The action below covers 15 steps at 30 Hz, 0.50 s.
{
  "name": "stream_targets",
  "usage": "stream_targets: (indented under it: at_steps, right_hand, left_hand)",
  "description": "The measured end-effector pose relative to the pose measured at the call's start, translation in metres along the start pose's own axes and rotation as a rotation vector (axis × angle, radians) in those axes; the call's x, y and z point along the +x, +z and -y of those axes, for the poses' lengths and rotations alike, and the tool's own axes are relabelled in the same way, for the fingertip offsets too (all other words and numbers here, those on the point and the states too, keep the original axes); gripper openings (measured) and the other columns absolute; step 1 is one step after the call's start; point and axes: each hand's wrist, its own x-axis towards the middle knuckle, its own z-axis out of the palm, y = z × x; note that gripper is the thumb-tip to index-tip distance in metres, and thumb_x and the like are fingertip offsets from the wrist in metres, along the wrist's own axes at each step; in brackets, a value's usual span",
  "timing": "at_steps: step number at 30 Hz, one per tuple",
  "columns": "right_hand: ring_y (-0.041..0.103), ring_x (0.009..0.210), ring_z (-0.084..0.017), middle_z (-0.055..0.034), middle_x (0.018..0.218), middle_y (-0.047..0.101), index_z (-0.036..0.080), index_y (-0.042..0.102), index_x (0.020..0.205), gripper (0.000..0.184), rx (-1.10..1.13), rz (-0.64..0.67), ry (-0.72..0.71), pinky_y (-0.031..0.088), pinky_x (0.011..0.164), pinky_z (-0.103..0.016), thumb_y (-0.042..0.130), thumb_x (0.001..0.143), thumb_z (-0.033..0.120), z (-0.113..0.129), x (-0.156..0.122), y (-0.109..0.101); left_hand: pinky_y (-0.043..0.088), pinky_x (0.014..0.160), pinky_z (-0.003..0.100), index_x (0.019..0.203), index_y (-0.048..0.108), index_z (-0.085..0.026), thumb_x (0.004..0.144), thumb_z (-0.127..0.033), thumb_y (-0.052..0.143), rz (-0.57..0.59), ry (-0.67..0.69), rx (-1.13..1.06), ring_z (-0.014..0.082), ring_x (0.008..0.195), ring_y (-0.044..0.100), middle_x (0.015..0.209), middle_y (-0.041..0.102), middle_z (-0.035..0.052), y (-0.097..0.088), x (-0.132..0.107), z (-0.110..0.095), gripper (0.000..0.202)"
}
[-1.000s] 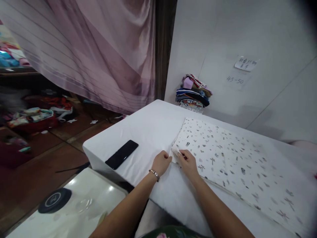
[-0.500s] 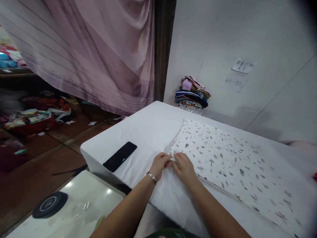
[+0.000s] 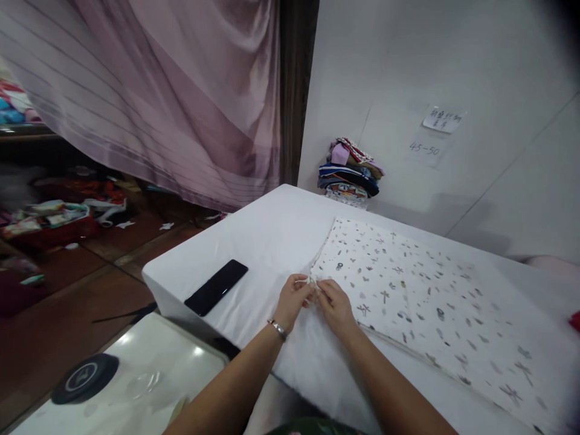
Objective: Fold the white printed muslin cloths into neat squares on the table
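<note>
A white cloth with small dark prints (image 3: 417, 296) lies flat on the white-covered table (image 3: 272, 235). My left hand (image 3: 292, 300), with a bracelet at the wrist, and my right hand (image 3: 334, 306) meet at the cloth's near-left corner (image 3: 313, 284). Both pinch that corner between their fingertips, and it is lifted slightly off the table. The rest of the cloth stays spread out to the right.
A black phone (image 3: 216, 287) lies on the table's left part. A stack of folded clothes (image 3: 351, 172) stands against the wall at the back. A pink curtain (image 3: 172, 90) hangs at left, and a white surface with a black round disc (image 3: 85, 378) sits below the table's edge.
My hands have come together at the cloth's corner: the left hand, resting beside it before, now pinches it too, and the corner is raised a little.
</note>
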Motion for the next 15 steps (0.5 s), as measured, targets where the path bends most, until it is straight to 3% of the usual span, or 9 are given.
stream_targets:
  at_steps: [4, 9, 15]
  right_hand:
    - [0.056, 0.083, -0.017, -0.0057, 0.090, 0.060, 0.021, 0.065, 0.094, 0.021, 0.073, 0.009, 0.036, 0.047, 0.072, -0.029, 0.048, 0.084, 0.027, -0.002, 0.000, 0.002]
    - [0.057, 0.070, -0.015, -0.0035, 0.083, 0.061, 0.021, 0.066, 0.089, 0.021, 0.225, -0.003, 0.191, 0.047, 0.059, -0.026, 0.053, 0.080, 0.035, -0.005, 0.005, 0.002]
    - [0.056, 0.069, -0.015, -0.0017, 0.079, 0.060, 0.021, 0.064, 0.088, 0.019, 0.260, 0.020, 0.225, 0.046, 0.062, -0.026, 0.056, 0.077, 0.034, -0.006, 0.008, -0.002]
  left_hand:
    - [0.041, 0.046, 0.019, 0.092, 0.047, -0.018, 0.063, -0.033, 0.064, -0.020, 0.058, 0.078, 0.0104, 0.054, 0.056, 0.065, 0.058, -0.0025, 0.000, 0.000, 0.006, 0.037]
    - [0.040, 0.048, 0.019, 0.093, 0.046, -0.019, 0.065, -0.033, 0.061, 0.015, 0.077, 0.093, 0.0098, 0.055, 0.056, 0.068, 0.059, -0.0032, -0.002, 0.002, 0.011, 0.035]
    - [0.040, 0.050, 0.020, 0.094, 0.047, -0.019, 0.064, -0.029, 0.061, 0.029, 0.163, 0.136, 0.0093, 0.055, 0.055, 0.064, 0.057, -0.0053, -0.002, 0.001, 0.012, 0.035]
